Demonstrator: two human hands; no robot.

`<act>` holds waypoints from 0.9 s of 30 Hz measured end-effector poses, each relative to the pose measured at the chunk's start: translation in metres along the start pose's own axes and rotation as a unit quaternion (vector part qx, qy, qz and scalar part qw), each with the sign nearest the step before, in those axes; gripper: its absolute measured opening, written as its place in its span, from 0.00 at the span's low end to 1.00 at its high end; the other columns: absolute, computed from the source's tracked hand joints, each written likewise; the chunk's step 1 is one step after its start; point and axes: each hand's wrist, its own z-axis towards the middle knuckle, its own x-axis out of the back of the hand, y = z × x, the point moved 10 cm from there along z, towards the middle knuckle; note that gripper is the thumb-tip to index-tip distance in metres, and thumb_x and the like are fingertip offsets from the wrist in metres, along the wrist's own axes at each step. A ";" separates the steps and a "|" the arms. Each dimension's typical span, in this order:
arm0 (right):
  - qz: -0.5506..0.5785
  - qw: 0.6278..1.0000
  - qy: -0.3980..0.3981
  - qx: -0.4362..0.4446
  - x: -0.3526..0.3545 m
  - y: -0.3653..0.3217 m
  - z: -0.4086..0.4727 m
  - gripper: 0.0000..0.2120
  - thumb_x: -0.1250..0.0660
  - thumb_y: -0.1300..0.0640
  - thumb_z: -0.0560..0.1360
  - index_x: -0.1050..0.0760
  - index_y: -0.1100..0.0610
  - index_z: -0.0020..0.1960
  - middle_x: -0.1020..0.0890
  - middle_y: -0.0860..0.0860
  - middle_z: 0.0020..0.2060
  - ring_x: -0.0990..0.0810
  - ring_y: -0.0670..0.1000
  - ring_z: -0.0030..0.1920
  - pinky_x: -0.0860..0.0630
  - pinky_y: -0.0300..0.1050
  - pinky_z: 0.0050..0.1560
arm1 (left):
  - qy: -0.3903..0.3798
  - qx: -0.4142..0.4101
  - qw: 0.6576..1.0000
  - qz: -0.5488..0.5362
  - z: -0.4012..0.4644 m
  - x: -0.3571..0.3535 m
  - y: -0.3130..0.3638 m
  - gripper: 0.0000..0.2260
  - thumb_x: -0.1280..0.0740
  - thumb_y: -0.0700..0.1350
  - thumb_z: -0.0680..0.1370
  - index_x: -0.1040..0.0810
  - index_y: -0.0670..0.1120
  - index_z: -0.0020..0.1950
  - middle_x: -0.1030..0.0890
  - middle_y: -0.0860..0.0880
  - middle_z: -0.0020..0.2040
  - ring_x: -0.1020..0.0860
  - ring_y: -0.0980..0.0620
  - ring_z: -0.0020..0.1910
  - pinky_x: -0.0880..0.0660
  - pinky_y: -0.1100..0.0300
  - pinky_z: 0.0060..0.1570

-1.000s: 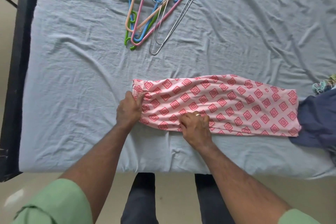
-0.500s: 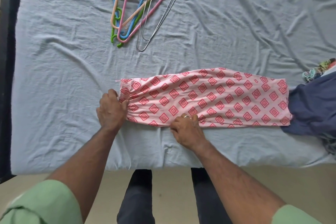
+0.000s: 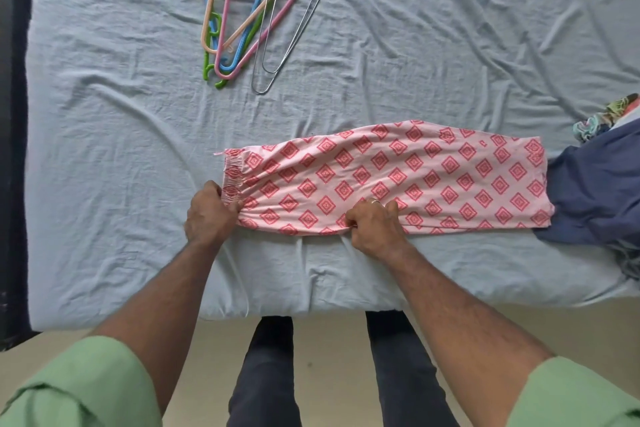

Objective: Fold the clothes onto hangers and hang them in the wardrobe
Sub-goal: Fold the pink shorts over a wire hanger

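Pink trousers (image 3: pixel 398 173) with a red diamond print lie folded lengthwise across the bed, elastic waistband at the left. My left hand (image 3: pixel 209 215) pinches the waistband's near corner. My right hand (image 3: pixel 375 229) grips the near edge of the trousers at about the middle, fingers curled into the cloth. A pile of hangers (image 3: pixel 256 7), plastic ones in pink, blue, green and peach plus thin wire ones, lies at the far side of the bed.
The bed has a wrinkled light blue sheet (image 3: pixel 114 135). A dark blue garment (image 3: pixel 599 191) and a patterned cloth (image 3: pixel 606 114) lie at the right edge. The dark bed frame (image 3: pixel 14 149) runs along the left. My legs stand at the near edge.
Both hands have slid toward the near edge of the trousers and closed on the cloth. The waistband end has bunched a little under my left hand.
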 end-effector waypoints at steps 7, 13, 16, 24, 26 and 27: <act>0.094 0.993 0.077 -0.011 0.028 -0.006 0.021 0.02 0.32 0.51 0.74 0.24 0.48 0.46 0.22 0.45 0.42 0.25 0.49 0.45 0.33 0.59 0.63 | 0.018 -0.061 0.994 -0.094 0.018 0.008 0.025 0.24 0.25 0.53 0.74 0.26 0.41 0.63 0.21 0.41 0.57 0.21 0.41 0.55 0.23 0.46 0.55; 0.131 0.988 0.085 0.020 0.064 -0.038 0.062 0.28 0.31 0.51 0.77 0.36 0.43 0.74 0.26 0.51 0.65 0.24 0.52 0.63 0.36 0.64 0.69 | 0.021 -0.031 0.983 -0.178 0.043 0.016 0.038 0.29 0.31 0.57 0.79 0.33 0.41 0.73 0.24 0.41 0.65 0.24 0.44 0.61 0.28 0.53 0.57; 0.123 0.991 0.052 0.003 0.062 -0.045 0.077 0.31 0.30 0.51 0.77 0.39 0.39 0.76 0.30 0.53 0.67 0.25 0.54 0.64 0.37 0.64 0.70 | 0.007 -0.027 0.984 -0.178 0.051 0.014 0.038 0.21 0.31 0.54 0.80 0.26 0.42 0.66 0.21 0.45 0.59 0.23 0.48 0.55 0.26 0.53 0.55; 0.089 0.995 0.047 -0.021 0.050 -0.044 0.092 0.36 0.26 0.52 0.76 0.41 0.35 0.76 0.31 0.51 0.66 0.26 0.53 0.64 0.35 0.62 0.69 | 0.015 -0.010 0.985 -0.169 0.060 0.017 0.036 0.10 0.36 0.50 0.83 0.25 0.42 0.54 0.22 0.45 0.49 0.24 0.47 0.48 0.31 0.54 0.46; 0.097 0.993 0.057 -0.026 0.051 -0.045 0.095 0.37 0.26 0.55 0.75 0.40 0.35 0.75 0.31 0.51 0.66 0.26 0.52 0.63 0.33 0.61 0.67 | 0.005 -0.007 0.983 -0.184 0.062 0.016 0.033 0.11 0.34 0.51 0.82 0.25 0.43 0.53 0.22 0.46 0.49 0.23 0.47 0.49 0.29 0.54 0.46; 0.100 0.993 0.062 -0.030 0.052 -0.046 0.095 0.37 0.26 0.56 0.75 0.40 0.36 0.75 0.31 0.50 0.66 0.26 0.52 0.63 0.32 0.59 0.66 | -0.005 -0.007 0.980 -0.198 0.062 0.015 0.032 0.12 0.33 0.52 0.81 0.25 0.44 0.52 0.21 0.46 0.50 0.22 0.47 0.50 0.27 0.54 0.46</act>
